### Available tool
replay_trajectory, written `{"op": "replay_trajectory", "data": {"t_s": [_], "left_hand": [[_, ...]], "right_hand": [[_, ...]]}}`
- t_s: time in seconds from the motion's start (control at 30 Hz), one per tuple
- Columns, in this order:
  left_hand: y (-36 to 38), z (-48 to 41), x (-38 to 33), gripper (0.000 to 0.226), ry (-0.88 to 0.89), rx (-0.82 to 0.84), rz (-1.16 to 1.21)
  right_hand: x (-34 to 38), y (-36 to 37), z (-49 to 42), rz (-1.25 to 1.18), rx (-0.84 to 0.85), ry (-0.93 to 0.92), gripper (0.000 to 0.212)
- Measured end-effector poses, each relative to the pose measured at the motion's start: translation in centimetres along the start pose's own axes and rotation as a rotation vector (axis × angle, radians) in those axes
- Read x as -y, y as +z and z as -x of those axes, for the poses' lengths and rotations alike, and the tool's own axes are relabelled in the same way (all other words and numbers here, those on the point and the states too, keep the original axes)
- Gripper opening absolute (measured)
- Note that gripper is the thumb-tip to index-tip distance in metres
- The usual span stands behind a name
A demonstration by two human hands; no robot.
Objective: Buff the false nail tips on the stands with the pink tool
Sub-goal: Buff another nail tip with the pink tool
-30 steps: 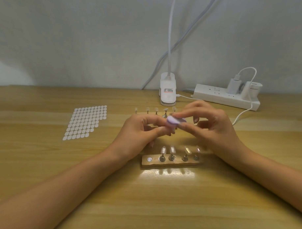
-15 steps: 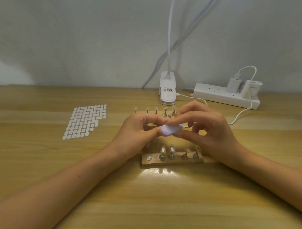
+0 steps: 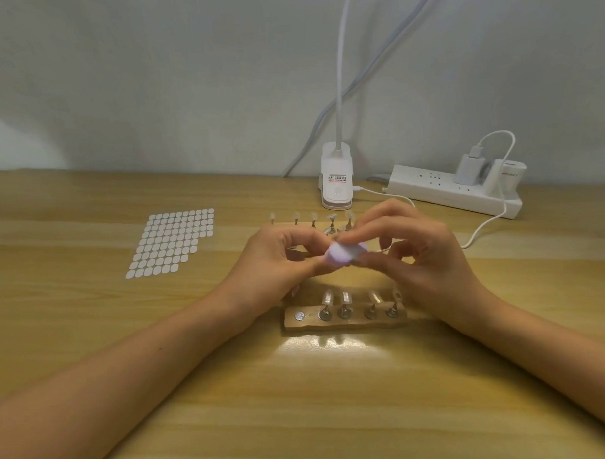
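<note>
Currently right hand [image 3: 429, 259] pinches pink tool [image 3: 345, 253] against left hand's [image 3: 271, 261] clenched grip, contents hidden.

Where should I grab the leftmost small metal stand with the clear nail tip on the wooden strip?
I'd pinch its metal cone foot, low down, coming from the near left. The bare silver disc on that side leaves finger room, while the next stand crowds its right. The clear nail tip sits on top and leans away from you, so keep below it.
</note>
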State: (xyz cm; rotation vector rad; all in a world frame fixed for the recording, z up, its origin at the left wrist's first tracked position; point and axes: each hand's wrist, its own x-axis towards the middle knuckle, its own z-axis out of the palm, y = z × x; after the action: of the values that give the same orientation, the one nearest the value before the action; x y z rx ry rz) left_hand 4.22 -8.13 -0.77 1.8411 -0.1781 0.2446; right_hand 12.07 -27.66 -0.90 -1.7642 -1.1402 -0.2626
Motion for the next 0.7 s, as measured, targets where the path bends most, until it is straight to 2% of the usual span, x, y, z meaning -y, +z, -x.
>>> {"op": "replay_trajectory", "data": {"t_s": [0.1,0.13,0.2,0.27,0.33,0.43,0.5,0.63,0.7], "left_hand": [[0.06,-0.13,0.16,0.006,0.014,-0.007,0.001],[0.09,0.00,-0.10,0.001,0.009,-0.002,0.018],[0.10,0.08,-0.07,0.012,0.004,-0.013,0.008],[0.14,0.00,-0.09,0.002,-0.003,-0.023,0.014],[0.21,0.08,-0.17,0.007,0.010,-0.028,0.012],[0.16,0.08,-0.06,0.006,0.012,-0.025,0.000],[0.13,-0.03,-0.11,0.002,0.003,-0.042,-0.002],[0.02,0.02,-0.29,0.005,0.008,-0.039,-0.001],[0.00,0.01,-0.19,0.010,0.009,-0.035,-0.021]], "right_hand": [[-0.06,-0.23,-0.16,-0.024,-0.056,0.101,0.019],[-0.01,-0.16,-0.09,-0.035,-0.044,0.073,0.019],[0.14,0.08,0.03,-0.030,-0.004,0.010,0.019],[0.13,0.00,-0.03,-0.011,-0.029,0.058,0.021],[0.11,-0.21,-0.09,0.003,-0.052,0.082,0.023],[0.16,-0.12,-0.05,-0.009,-0.025,0.033,0.023],[0.15,-0.15,-0.10,-0.037,-0.053,0.081,0.023],[0.13,0.00,0.06,-0.011,-0.019,0.023,0.021],[0.08,-0.07,0.02,-0.009,-0.043,0.057,0.022]]}}
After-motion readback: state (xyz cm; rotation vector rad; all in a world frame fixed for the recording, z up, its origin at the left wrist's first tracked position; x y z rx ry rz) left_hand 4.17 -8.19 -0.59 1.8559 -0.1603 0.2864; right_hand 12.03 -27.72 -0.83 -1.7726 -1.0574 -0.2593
